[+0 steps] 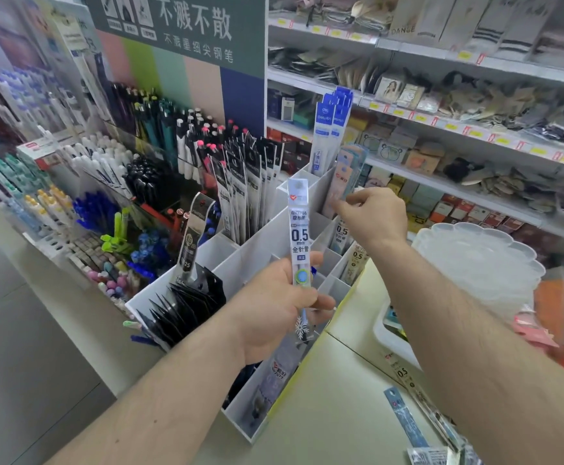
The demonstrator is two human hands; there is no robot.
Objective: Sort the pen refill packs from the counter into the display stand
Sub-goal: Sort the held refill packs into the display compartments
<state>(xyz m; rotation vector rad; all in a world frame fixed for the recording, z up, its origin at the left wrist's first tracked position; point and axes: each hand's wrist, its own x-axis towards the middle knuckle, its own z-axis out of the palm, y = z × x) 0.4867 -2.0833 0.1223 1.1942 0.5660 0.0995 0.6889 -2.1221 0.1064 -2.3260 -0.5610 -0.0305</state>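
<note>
My left hand (279,305) grips a clear refill pack (299,229) marked 0.5 mm and holds it upright in front of the white display stand (260,243). My right hand (371,216) reaches to the stand's far right compartments and pinches the lower part of a peach and blue pack (349,172) standing there. Several loose refill packs (408,417) lie on the pale counter (324,397) under my right forearm. Black packs (250,182) and blue packs (332,129) fill other compartments of the stand.
Pens in racks (113,182) stand left of the display stand. Store shelves (475,135) with small goods run behind on the right. A clear scalloped plastic tray (482,260) and a white bin (391,337) sit on the counter's far right.
</note>
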